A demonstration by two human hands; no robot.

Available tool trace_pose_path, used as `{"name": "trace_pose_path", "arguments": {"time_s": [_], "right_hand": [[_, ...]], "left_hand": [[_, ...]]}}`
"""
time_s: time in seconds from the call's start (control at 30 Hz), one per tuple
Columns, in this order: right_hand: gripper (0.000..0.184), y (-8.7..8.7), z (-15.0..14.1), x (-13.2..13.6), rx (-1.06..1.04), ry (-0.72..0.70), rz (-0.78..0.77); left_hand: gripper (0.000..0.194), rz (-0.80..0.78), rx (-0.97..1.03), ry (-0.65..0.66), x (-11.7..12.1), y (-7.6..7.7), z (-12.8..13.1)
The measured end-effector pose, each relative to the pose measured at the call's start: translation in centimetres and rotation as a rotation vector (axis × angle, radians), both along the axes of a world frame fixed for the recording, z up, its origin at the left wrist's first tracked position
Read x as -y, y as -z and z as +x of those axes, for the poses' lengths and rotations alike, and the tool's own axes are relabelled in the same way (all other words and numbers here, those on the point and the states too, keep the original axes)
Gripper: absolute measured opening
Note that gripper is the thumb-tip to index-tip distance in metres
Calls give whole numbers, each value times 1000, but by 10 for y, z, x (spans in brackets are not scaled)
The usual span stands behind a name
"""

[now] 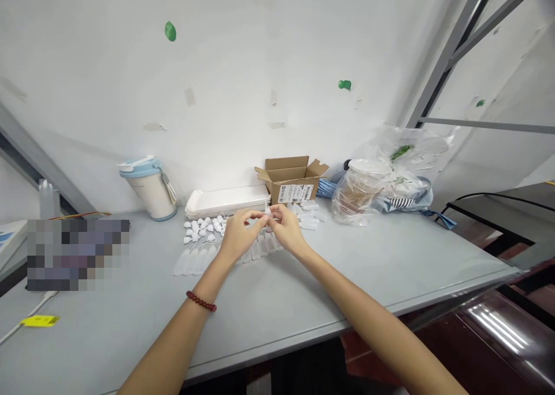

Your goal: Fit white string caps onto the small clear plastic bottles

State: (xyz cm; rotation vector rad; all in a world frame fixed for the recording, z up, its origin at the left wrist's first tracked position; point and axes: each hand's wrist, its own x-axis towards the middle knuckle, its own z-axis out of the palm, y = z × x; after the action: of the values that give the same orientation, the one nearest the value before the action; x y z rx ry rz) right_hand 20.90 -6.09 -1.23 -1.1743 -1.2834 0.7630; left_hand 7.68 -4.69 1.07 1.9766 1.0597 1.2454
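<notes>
My left hand (237, 233) and my right hand (286, 226) meet above the grey table (390, 268), fingers pinched together around a small clear plastic piece (267, 213). Just under the hands lies a row of clear little plastic bottles (195, 262). Small white caps (202, 228) are scattered to the left of my hands, and more white pieces (309, 214) lie to the right. A dark red bead bracelet (200, 301) sits on my left wrist.
A white tray stack (228, 201) and an open cardboard box (292, 181) stand against the wall. A blue-lidded jug (150, 187) is at the back left, plastic bags with cups (381, 181) at the back right. A yellow tag (40, 320) lies at left.
</notes>
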Motion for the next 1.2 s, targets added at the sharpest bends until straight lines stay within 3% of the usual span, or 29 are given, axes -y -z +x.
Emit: {"name": "trace_pose_path", "arguments": {"time_s": [0.1,0.2,0.3,0.4,0.6,0.77,0.97,1.2], "right_hand": [[15,-5,1,1,-298,-122,-129],[13,-12,3,4,-427,-212,-179],[15,-16,4,6,-436,-251,-190],[15,-16,3,6,-414,-259,-201],[18,-14,0,6,-352,-271,-238],[23,-6,-8,7,-291,-278,-210],[21,-1,-37,27,-164,-479,-190],[17,5,-80,62,242,-588,-132]], "left_hand": [[15,47,-57,33,2,-1,0],[20,239,-135,87,4,-3,-1],[36,393,-227,135,4,-3,-4],[46,438,-318,149,0,0,-7],[38,513,-425,127,-4,4,-9],[27,528,-511,91,1,-4,-17],[34,391,-597,110,26,-15,-64],[38,180,-676,124,73,-6,-143]]}}
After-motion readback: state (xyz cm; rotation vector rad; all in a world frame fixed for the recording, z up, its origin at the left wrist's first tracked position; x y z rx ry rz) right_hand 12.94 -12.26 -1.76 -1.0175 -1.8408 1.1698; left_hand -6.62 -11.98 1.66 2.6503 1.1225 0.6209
